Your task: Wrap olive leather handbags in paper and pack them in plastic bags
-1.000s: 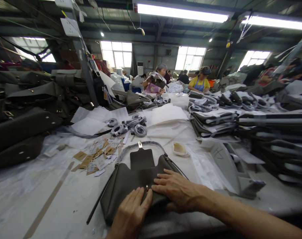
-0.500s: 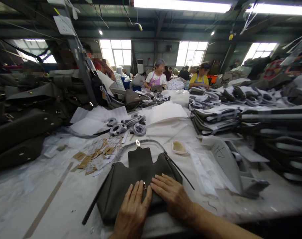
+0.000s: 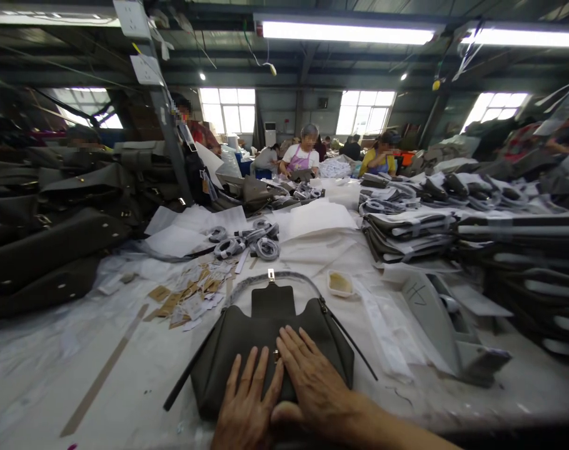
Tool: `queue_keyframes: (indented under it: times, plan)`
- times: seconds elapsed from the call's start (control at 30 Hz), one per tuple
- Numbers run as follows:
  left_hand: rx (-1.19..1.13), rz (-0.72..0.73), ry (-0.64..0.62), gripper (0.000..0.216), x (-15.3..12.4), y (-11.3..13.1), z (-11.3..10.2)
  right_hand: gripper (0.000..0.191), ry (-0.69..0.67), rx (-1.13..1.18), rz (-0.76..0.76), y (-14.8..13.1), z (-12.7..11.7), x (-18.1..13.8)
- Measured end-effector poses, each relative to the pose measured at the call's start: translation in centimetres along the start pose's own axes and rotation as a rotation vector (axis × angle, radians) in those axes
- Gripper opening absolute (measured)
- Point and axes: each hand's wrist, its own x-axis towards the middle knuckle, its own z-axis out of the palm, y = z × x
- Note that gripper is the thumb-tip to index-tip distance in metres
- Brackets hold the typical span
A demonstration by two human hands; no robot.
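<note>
A dark olive handbag (image 3: pixel 237 337) lies on the white table in front of me, its flap (image 3: pixel 272 300) folded up and away with a metal clasp (image 3: pixel 271 275) at the tip. A wrapped handle (image 3: pixel 294 275) arches behind it, and strap ends stick out on both sides. My left hand (image 3: pixel 249 400) rests flat on the lower front of the bag, fingers spread. Beside it, my right hand (image 3: pixel 315 381) lies flat across the front, fingers stretched out together and thumb apart. Between the two hands a small metal lock (image 3: pixel 277 355) partly shows.
Paper tags (image 3: pixel 191 294) lie left of the bag, with coiled wrapped straps (image 3: pixel 268 249) beyond. A small dish (image 3: pixel 339 284) and a grey tape dispenser (image 3: pixel 448 325) stand right. Stacked bags (image 3: pixel 406 234) line the right; more bags (image 3: pixel 54 244) pile left. Co-workers (image 3: pixel 301 156) sit further back.
My right hand has slid slightly left over the bag's front, now partly covering the lock. The fingers of my left hand are spread wider. The whole view has shifted a little.
</note>
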Motion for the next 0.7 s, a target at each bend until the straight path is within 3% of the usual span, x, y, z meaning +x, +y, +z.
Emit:
queue_keyframes:
  times: [0.13, 0.3, 0.4, 0.53, 0.6, 0.7]
  plan:
    - [-0.057, -0.016, 0.109, 0.051, -0.7, 0.2, 0.3, 0.085, -0.104, 0.164, 0.018, 0.1, -1.8, 1.3]
    - [-0.014, 0.063, 0.050, 0.051, -1.9, 0.4, -0.1, 0.086, -0.226, 0.211, -0.055, 0.3, -3.2, 1.2]
    - [-0.033, -0.036, 0.134, 0.046, -2.1, 1.1, 0.3, 0.088, -0.257, 0.234, -0.065, 0.4, -3.8, 1.2]
    - [-0.023, -0.155, 0.195, 0.038, -2.2, 2.4, 1.6, 0.071, -0.317, 0.349, -0.027, 1.2, -5.4, 2.0]
    - [-0.004, -0.189, 0.185, 0.037, -2.3, 2.8, 2.4, 0.054, -0.283, 0.455, 0.052, 2.4, -6.6, 3.2]
    - [0.038, -0.235, 0.264, 0.035, -2.6, 3.4, 3.7, 0.034, -0.049, 0.428, 0.225, 5.7, -8.9, 6.0]
